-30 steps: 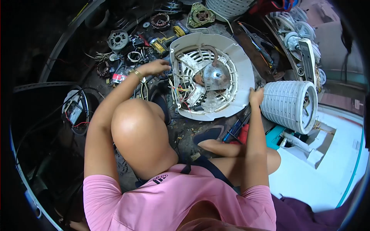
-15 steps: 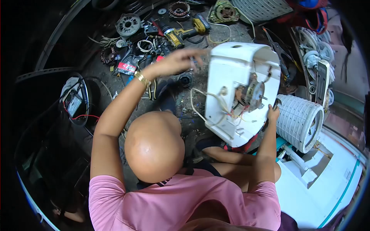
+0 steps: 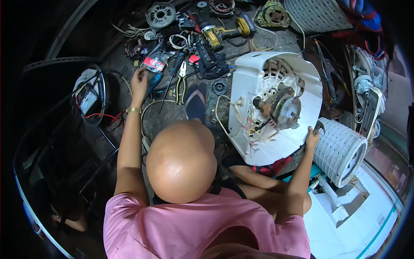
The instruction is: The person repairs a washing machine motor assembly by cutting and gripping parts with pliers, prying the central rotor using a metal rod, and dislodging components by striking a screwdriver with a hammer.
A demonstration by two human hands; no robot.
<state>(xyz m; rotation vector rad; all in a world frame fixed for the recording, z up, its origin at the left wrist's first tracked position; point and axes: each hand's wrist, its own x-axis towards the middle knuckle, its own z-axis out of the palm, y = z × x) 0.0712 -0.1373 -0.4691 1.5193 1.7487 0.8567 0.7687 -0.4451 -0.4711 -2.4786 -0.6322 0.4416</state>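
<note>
Right hand: our right hand [image 3: 312, 137] is at the right edge of a white, curved-wall plastic housing [image 3: 246, 82]; the thumb shows, the other fingers are partly hidden, and we cannot tell how tightly they close.
Housing: tilted, just left of that hand, its hollow side in our view.
Motor: a rusty, round metal motor with a thin projecting shaft [image 3: 286, 113], inside the housing, left of the right hand and a little farther from us.
Wiring: a bundle of thin multicoloured wires [image 3: 253, 133] at the housing's left side, well apart from the right hand.
Metal piece: a dark, curved metal piece [image 3: 319, 126] right beside the right thumb; we cannot tell if it is gripped.
Drum: a white, perforated, ribbed plastic drum [image 3: 340, 149], just right of the right hand.
Left hand: our left hand [image 3: 140, 80] is over the tools, fingers loosely bent and apart, nothing visible in them.
Near the left hand: a red-and-clear plastic packet [image 3: 154, 64] just beyond; a blue-handled tool [image 3: 154, 82] close on its right.
Pliers: yellow-and-black-handled metal pliers [image 3: 181, 82], farther right of the left hand.
Drill: a yellow-and-black power drill [image 3: 222, 33], well beyond both hands, between them.
</note>
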